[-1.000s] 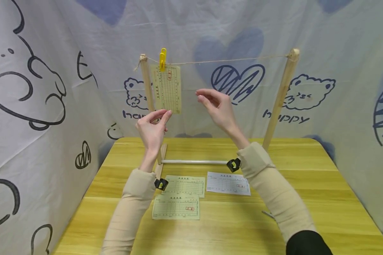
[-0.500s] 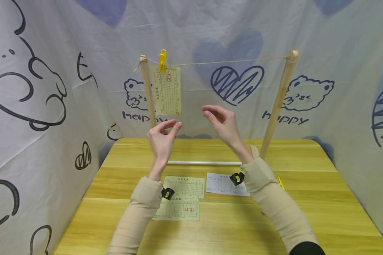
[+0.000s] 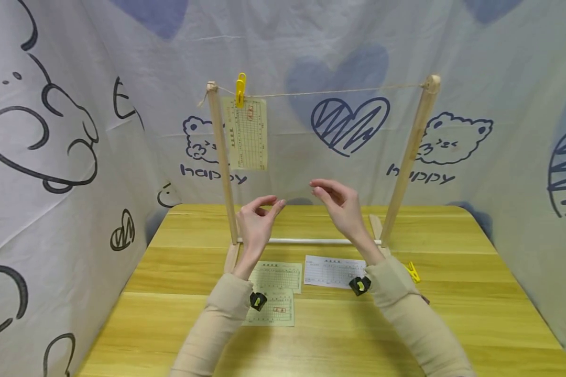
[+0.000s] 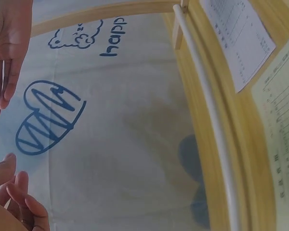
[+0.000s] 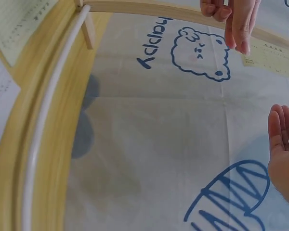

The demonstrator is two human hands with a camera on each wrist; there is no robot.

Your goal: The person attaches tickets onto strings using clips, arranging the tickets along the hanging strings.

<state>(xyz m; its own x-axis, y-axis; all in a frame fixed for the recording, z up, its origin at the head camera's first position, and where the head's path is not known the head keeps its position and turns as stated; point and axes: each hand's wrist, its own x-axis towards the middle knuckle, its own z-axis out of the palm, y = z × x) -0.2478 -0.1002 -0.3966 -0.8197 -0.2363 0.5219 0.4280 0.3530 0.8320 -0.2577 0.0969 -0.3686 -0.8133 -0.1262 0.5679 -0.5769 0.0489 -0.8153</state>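
Patterned curtain [image 3: 273, 31] behind | yellow clip [image 3: 240, 92] holds paper slip [image 3: 248, 137] on string [image 3: 339, 91] | hands [image 3: 256, 224] [image 3: 343, 208] apart, relaxed, holding nothing

Blue "happy" [image 3: 196, 172] printed twice on the white-grey fabric backdrop [image 3: 292, 42], second "happy" [image 3: 431, 176] further right; wooden posts [image 3: 410, 152] cross both. Pale yellow printed paper slip [image 3: 248, 139] hanging, two pale green slips [image 3: 285, 275] and white slip [image 3: 330, 270] on wooden worktop [image 3: 339, 340]: headings, grids, too small to read. Boxed red stamps [image 3: 250, 112] on hanging slip and lower green one, illegible.
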